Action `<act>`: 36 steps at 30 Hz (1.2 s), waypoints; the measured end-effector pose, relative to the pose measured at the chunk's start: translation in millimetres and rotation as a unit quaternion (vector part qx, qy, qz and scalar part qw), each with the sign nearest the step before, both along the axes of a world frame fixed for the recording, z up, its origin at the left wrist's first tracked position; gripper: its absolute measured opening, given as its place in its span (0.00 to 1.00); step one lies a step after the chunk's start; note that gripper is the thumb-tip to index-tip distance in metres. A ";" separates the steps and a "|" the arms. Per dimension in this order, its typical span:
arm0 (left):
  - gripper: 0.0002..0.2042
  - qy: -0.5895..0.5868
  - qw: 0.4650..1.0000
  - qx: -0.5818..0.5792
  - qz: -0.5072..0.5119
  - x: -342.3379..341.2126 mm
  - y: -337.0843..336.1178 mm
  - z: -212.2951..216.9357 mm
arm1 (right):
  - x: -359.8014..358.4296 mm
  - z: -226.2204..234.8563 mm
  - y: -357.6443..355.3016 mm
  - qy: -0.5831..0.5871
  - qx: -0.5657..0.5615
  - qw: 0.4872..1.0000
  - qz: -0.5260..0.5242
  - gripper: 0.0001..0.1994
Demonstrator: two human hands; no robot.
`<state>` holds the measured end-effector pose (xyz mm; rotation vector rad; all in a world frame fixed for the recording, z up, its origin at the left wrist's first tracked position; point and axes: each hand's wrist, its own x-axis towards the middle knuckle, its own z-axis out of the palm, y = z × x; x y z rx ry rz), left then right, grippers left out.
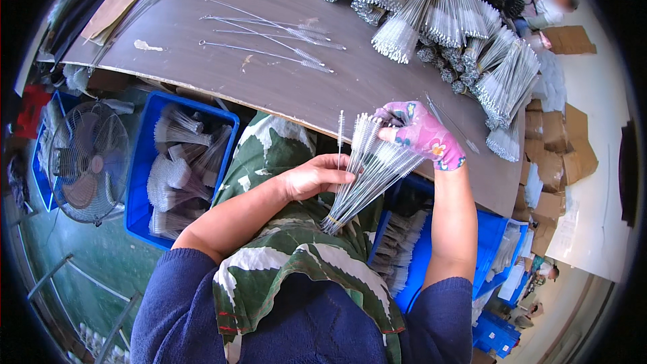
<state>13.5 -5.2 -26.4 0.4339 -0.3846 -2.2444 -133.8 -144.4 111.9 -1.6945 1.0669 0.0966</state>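
Note:
Over my lap is a fanned bundle of thin wire tube brushes, white bristle ends up and wire ends down toward my apron. My bare left hand is closed round the bundle's left side, thumb across the wires. One single brush stands up apart from the rest beside its fingers. My right hand, in a pink flowered glove with bare fingertips, grips the bristle ends at the upper right. Several loose brushes lie on the brown table ahead.
Tied brush bundles are heaped at the table's far right. Left of my legs stand a blue crate of brushes and a fan. Another blue bin sits by my right side. A brown paper packet lies far left.

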 end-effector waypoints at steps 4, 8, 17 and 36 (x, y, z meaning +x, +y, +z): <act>0.07 -0.057 0.997 -0.043 0.010 -4.2 2.5 -3.9 | -13.5 5.2 3.2 -0.030 0.076 0.995 -0.053 0.21; 0.06 -0.085 0.986 -0.105 0.095 -20.3 5.9 -2.7 | -10.1 16.0 9.2 0.012 0.053 0.998 0.016 0.16; 0.09 -0.117 0.987 -0.089 0.063 -22.1 7.5 -3.5 | -18.9 11.2 24.9 0.007 0.022 1.000 0.006 0.12; 0.26 -0.034 0.959 -0.120 -0.256 -33.2 -7.5 -2.2 | -39.9 49.4 38.8 -0.135 -0.022 0.990 0.036 0.14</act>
